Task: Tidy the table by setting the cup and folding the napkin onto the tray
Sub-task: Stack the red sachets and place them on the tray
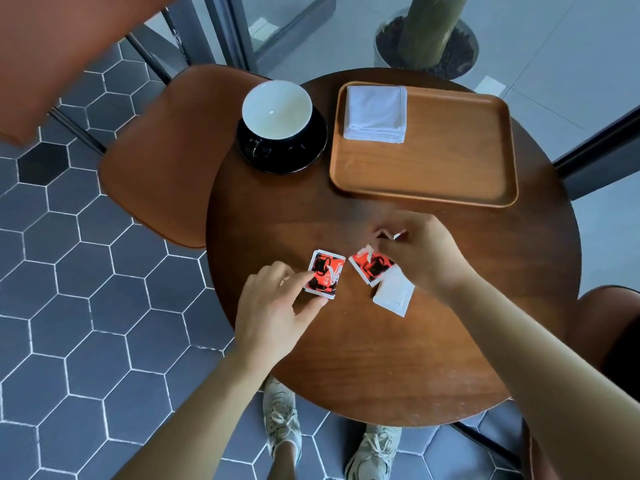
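A red packet [325, 273] lies flat on the table [381, 358], with a second red packet [369, 266] tilted just beside it and touching a white packet [394, 296] — a small torn scrap [398, 234] is near. A brown chair [159, 161] stands at the left on the grey hexagon-tiled floor [86, 271] — a pebble-filled plant pot [426, 46] stands beyond.

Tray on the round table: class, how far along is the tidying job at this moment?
Done: the folded napkin lies on the tray. In hand: the left hand pinches a red packet; the right hand is at a second packet. Left: the cup, on its saucer, stands on the table beside the tray.
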`<state>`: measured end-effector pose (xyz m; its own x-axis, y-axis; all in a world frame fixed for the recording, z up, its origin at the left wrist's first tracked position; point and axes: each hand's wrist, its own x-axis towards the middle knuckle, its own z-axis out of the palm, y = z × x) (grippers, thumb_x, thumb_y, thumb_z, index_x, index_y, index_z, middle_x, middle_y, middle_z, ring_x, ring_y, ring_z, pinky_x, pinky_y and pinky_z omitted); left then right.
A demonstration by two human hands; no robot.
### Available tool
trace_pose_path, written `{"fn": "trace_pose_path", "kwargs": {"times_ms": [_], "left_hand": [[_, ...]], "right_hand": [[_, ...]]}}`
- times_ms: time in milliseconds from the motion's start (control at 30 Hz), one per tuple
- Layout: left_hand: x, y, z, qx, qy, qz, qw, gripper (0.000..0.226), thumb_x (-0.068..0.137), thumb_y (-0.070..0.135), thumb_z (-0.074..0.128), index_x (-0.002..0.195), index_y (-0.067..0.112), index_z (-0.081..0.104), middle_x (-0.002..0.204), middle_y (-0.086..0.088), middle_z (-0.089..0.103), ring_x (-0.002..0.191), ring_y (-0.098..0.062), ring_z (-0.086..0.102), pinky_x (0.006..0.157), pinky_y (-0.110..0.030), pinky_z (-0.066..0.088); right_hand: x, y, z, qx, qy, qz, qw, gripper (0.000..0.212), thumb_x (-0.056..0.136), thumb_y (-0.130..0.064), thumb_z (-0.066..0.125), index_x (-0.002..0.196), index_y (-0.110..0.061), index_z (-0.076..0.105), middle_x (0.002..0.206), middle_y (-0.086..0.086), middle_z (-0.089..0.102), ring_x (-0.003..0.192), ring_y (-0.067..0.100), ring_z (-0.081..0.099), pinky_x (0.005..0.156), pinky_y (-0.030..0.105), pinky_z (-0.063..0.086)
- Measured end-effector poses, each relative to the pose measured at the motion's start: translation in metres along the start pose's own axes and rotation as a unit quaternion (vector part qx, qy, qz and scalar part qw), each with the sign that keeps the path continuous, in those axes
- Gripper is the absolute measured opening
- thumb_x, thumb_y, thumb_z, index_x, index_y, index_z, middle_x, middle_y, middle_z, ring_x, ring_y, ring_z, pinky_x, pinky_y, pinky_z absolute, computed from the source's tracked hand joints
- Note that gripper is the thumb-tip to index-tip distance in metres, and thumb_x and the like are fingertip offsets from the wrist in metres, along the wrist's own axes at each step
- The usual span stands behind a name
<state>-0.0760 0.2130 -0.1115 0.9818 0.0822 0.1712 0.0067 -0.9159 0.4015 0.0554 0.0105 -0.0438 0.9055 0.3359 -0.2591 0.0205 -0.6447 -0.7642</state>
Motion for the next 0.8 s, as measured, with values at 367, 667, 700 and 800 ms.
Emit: {"fn": "trace_pose_path", "kwargs": {"times_ms": [367, 667, 700, 800], "left_hand": [[0.029, 0.013, -0.006, 0.026, -0.034, 0.067, 0.997, 0.043, 0.069, -0.007, 0.069, 0.106, 0.014, 0.073, 0.106, -0.006, 0.065, 0.094, -0.030, 0.059, 0.069, -0.043, 0.048], [0.017, 0.009, 0.001, 0.023, 0.007, -0.048, 0.999, 0.031, 0.083, 0.039, 0.075, 0.105, 0.017, 0.074, 0.095, -0.006, 0.060, 0.087, -0.028, 0.054, 0.071, -0.044, 0.044], [0.018, 0.011, 0.001, 0.020, 0.007, -0.050, 0.999, 0.031, 0.084, 0.036, 0.075, 0.107, 0.016, 0.073, 0.096, -0.007, 0.060, 0.087, -0.029, 0.054, 0.071, -0.044, 0.044], [0.013, 0.011, 0.002, -0.006, 0.036, -0.065, 0.997, 0.031, 0.088, 0.024, 0.073, 0.115, 0.010, 0.070, 0.098, -0.011, 0.063, 0.087, -0.032, 0.055, 0.072, -0.047, 0.049]], "right_hand": [[0.003, -0.004, -0.002, -0.036, -0.023, 0.021, 0.999, 0.012, 0.085, -0.008, 0.069, 0.086, -0.020, 0.068, 0.083, -0.007, 0.073, 0.083, 0.013, 0.069, 0.073, 0.034, 0.055], [0.011, -0.013, 0.022, -0.059, -0.109, -0.036, 0.992, 0.028, 0.086, -0.003, 0.065, 0.092, -0.030, 0.062, 0.092, -0.010, 0.069, 0.088, 0.006, 0.065, 0.075, 0.024, 0.048], [0.013, -0.015, 0.028, -0.059, -0.112, -0.042, 0.991, 0.027, 0.086, -0.004, 0.064, 0.093, -0.030, 0.062, 0.093, -0.010, 0.069, 0.088, 0.006, 0.064, 0.074, 0.023, 0.047], [0.014, -0.014, 0.041, -0.099, -0.106, -0.054, 0.988, 0.029, 0.086, -0.005, 0.065, 0.109, -0.021, 0.067, 0.106, -0.005, 0.069, 0.099, 0.012, 0.062, 0.080, 0.021, 0.042]]}}
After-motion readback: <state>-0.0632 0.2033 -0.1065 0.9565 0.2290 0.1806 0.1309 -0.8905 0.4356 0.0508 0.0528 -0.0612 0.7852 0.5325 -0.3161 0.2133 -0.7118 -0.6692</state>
